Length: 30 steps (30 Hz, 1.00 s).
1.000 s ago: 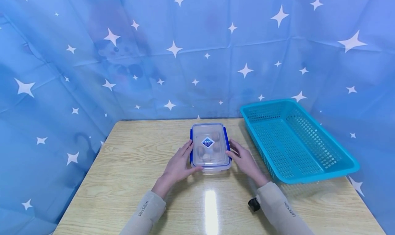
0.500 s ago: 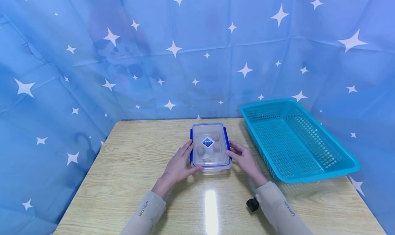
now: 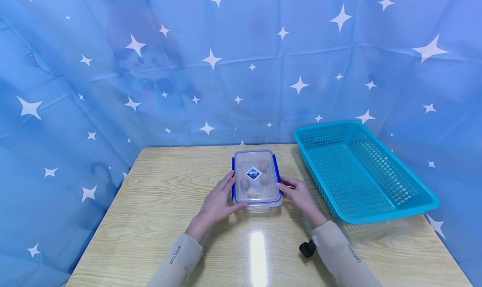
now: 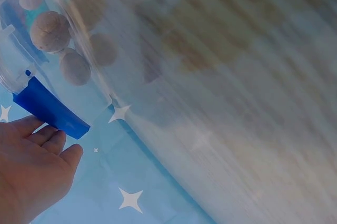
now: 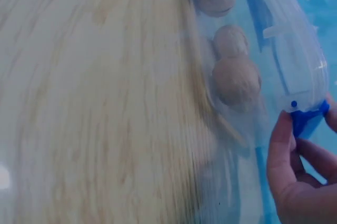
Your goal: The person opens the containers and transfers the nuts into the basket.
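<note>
Head view, left to right:
- wooden table before a blue star-print backdrop
- left hand, fingers straight and together, laid flat along the left side of the box, fingertips at its blue left latch; unchanged over the last second
- clear lidded storage box, mid-table, lid on, diamond label on top; several round brown walnut-like items inside
- right hand, changed: a second ago its fingers lay straight along the right side, now they curl in, thumb and fingertips pinching the blue right latch. Judged: the right-side clip is being worked, left clip not yet touched beyond a resting contact
- small black object at the right wrist, likely the camera mount
- teal perforated basket, near the box, not touching
</note>
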Available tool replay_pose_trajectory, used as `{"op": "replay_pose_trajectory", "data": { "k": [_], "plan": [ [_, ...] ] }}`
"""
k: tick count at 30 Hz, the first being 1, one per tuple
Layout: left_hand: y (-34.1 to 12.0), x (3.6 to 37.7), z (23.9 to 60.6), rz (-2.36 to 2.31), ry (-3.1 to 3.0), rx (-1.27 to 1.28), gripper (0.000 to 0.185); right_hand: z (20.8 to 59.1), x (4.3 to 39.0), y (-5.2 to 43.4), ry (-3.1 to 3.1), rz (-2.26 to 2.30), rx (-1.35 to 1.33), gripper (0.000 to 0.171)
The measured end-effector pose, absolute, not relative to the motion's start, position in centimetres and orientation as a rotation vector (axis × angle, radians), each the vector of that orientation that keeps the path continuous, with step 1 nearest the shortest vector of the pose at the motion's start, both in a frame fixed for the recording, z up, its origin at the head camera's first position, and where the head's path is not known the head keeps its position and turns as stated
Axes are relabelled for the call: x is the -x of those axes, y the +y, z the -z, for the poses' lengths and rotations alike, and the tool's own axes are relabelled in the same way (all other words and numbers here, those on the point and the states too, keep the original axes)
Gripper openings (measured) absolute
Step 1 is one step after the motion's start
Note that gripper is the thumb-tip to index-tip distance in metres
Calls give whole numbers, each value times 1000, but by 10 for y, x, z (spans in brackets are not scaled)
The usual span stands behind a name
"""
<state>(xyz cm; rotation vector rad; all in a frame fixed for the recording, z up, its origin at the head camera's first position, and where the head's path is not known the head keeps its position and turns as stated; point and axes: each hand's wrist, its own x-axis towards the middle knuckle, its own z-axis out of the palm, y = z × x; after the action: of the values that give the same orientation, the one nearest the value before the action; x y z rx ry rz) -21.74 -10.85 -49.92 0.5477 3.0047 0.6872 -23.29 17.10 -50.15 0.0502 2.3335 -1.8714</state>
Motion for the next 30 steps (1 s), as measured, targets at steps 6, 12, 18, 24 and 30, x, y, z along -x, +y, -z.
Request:
{"op": "replay_pose_trajectory", "data": {
  "k": [6, 12, 18, 24, 30],
  "plan": [
    [-109, 217, 499, -694, 3003, -541, 105, 499, 231, 168, 2241, 1909, -98, 53],
    [-108, 216, 498, -718, 2998, -539, 104, 499, 230, 166, 2227, 1927, -123, 49],
    [-108, 217, 497, -704, 3002, -536, 104, 498, 232, 165, 2278, 1900, -107, 45],
    [-109, 218, 497, -706, 3000, -533, 105, 507, 231, 166, 2394, 1811, -162, 40],
    [-109, 218, 496, -677, 3006, -561, 104, 511, 231, 171, 2497, 1717, -116, 37]
  ]
}}
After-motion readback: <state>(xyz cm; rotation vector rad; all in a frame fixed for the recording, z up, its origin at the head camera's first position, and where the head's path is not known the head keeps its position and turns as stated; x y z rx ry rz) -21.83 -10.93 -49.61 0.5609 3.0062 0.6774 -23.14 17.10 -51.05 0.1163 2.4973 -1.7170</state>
